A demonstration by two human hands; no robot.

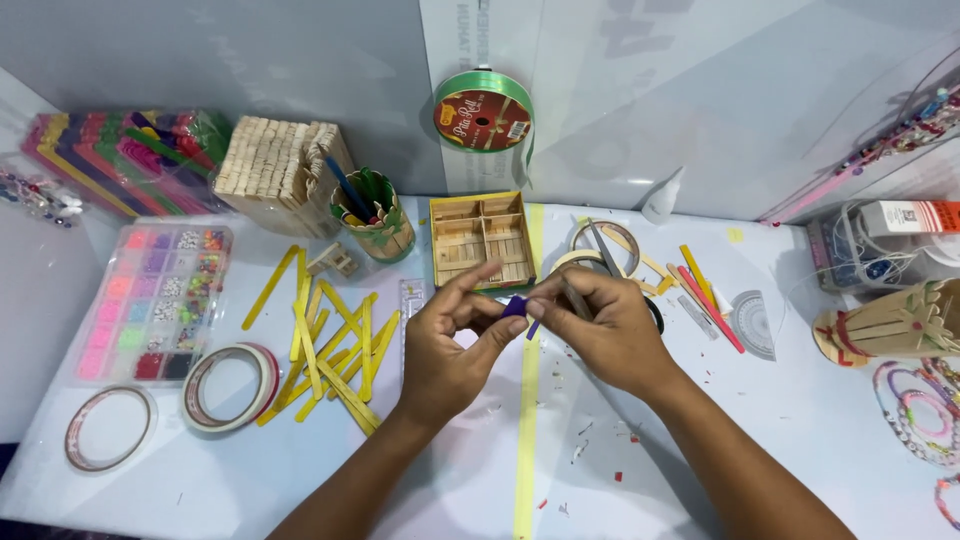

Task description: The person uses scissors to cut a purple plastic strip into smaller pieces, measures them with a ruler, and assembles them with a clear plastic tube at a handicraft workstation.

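A small purple piece (pixel 514 306) is pinched between the thumb and forefinger of the left hand (pixel 452 345), whose fingers are closed narrowly on it. It is met from the other side by the right hand (pixel 600 325) — its fingers are closed too, with a thin grey tool (pixel 575 297) gripped among them and their tips touching the purple piece. Both hands are held just above the white table (pixel 780 420), over a long yellow strip (pixel 526 420) that runs away below the fingers.

Just beyond the fingertips a small wooden tray (pixel 481 240) with four compartments is seen. To the left of the left hand's fingers a loose heap of yellow craft sticks (pixel 330 350) is spread, and farther left two rolls of tape (pixel 228 385) and a clear bead box (pixel 160 300) are set. To the right of the right hand's fingers red and yellow sticks (pixel 705 295) lie beside a clear protractor (pixel 755 322) — well apart from the purple piece.
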